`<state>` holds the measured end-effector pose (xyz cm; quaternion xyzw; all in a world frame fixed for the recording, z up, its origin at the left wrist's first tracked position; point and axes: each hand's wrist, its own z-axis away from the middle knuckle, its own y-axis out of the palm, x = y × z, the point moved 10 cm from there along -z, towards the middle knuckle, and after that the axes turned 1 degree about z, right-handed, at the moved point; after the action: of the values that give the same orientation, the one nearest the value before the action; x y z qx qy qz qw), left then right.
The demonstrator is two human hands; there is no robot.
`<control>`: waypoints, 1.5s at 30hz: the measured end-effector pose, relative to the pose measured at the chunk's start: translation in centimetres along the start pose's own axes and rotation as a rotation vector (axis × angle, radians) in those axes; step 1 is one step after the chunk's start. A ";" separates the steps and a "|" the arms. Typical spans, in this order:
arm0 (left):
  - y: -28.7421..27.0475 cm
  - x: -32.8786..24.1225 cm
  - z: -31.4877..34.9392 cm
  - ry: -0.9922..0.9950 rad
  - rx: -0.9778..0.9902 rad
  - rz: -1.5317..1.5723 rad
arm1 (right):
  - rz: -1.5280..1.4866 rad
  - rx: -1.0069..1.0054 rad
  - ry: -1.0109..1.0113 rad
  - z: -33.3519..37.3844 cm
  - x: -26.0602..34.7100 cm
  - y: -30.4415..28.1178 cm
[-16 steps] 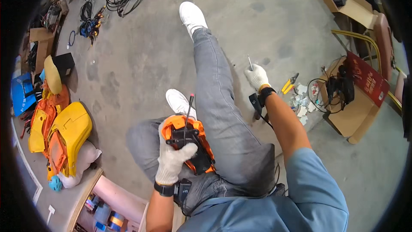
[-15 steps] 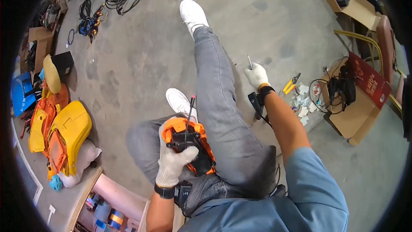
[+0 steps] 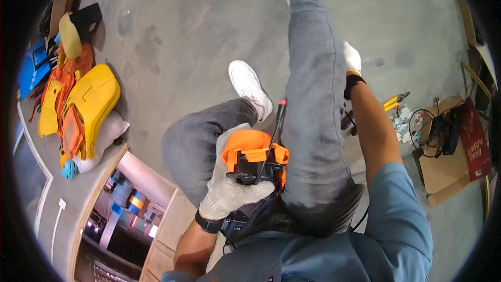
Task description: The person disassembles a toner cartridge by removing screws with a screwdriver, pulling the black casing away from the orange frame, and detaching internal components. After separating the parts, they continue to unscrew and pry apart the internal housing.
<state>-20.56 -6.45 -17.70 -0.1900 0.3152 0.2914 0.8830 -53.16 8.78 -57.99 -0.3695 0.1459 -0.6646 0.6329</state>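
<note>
Nearest: orange-and-black unit (image 3: 250,143) sits between the bent left leg (image 3: 188,138) and the outstretched right leg (image 3: 315,83), cradled in the gloved left hand (image 3: 229,198); fingers round its left side, thumb laid across its near, dark face. A thin dark rod (image 3: 277,121) with a red tip rises slantwise in front of it; whether fixed to the unit or pinned by the thumb, cannot tell. Step in hand, as judged: one-handed steadying of the unit, the other hand away from it. Gloved right hand (image 3: 353,58) is well apart, low beyond the right leg, which covers its fingers; spread or closed, loaded or bare, cannot tell. Judged need for the next move: firm left hold, rod kept clear of the leg, right hand free of the leg before any two-handed work. Farther right, past the right forearm: yellow-handled pliers (image 3: 391,103) beside pale scraps (image 3: 402,125), then a cardboard box (image 3: 443,179) with black cables (image 3: 448,138). Far left: yellow plastic shell (image 3: 96,91) among orange pieces (image 3: 73,130).
</note>
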 end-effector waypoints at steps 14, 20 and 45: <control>1.1 -1.3 -0.1 0.233 0.071 0.055 | 0.210 -0.033 -0.233 3.7 0.7 -5.4; 2.3 -0.2 0.0 0.035 0.052 0.296 | 0.052 0.047 -0.148 7.9 -0.5 -10.2; 1.1 -0.5 1.8 0.186 -0.049 0.071 | -0.222 0.110 -0.716 43.2 19.4 -22.5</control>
<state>-20.74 -4.83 -16.22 -0.2263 0.3953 0.3111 0.8341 -39.05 5.71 -7.62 -0.5575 -0.1614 -0.5648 0.5866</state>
